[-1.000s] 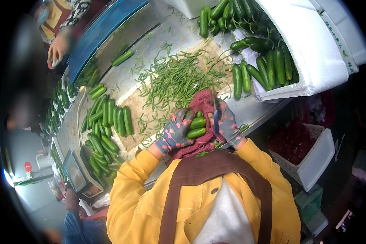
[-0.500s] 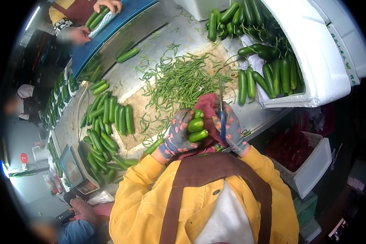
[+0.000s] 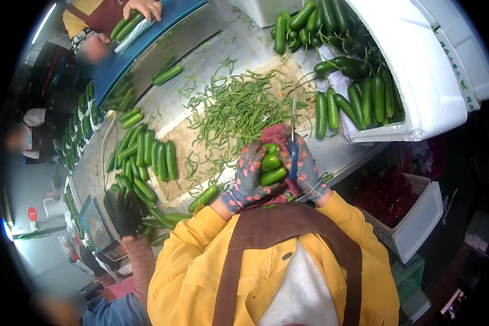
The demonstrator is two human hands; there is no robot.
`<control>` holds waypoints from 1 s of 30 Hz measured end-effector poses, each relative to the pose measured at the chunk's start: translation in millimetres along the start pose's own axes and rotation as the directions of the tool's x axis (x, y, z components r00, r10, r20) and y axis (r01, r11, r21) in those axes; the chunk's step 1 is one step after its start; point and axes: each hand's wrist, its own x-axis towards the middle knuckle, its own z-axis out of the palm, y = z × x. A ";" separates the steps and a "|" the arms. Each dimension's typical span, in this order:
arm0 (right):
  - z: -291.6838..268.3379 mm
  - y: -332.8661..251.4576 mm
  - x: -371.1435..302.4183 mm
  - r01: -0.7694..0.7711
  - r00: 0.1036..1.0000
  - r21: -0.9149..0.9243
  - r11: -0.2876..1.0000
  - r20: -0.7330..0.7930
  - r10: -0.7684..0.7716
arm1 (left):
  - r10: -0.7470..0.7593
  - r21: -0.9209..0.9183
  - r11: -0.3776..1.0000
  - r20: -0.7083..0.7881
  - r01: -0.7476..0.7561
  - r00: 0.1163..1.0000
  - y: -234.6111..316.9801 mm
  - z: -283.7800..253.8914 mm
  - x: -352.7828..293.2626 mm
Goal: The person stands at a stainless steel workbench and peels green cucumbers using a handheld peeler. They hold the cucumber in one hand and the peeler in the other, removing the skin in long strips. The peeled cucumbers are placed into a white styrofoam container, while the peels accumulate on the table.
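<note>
My left hand (image 3: 248,176), in a grey glove with pink spots, curls around a bunch of cucumbers (image 3: 272,169) whose ends face my right hand. My right hand (image 3: 309,169), gloved alike, is closed on a pair of scissors (image 3: 293,151) with blue handles, the blades pointing away from me. A dark red cloth (image 3: 276,132) lies beneath and between my hands. Beyond them, cut green stems (image 3: 233,108) are scattered thickly over the table. One loose cucumber (image 3: 203,199) rests beside my left wrist.
A white foam box (image 3: 426,81) of cucumbers lies on its side at the right. Cucumbers (image 3: 146,152) are piled at the left, where a co-worker's dark-gloved hand (image 3: 126,212) reaches. Another person's hand (image 3: 142,8) holds cucumbers at the far left. A white basket (image 3: 415,217) stands lower right.
A co-worker's dark-gloved hand has come in over the cucumber pile at the left. My left hand and its cucumbers have shifted right, closer to the scissors.
</note>
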 end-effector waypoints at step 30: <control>-63.3 -20.4 4.4 0.066 0.993 -0.024 0.998 -0.093 -0.068 | -0.552 -0.868 0.211 0.274 0.450 0.788 -105.4 -117.8 228.5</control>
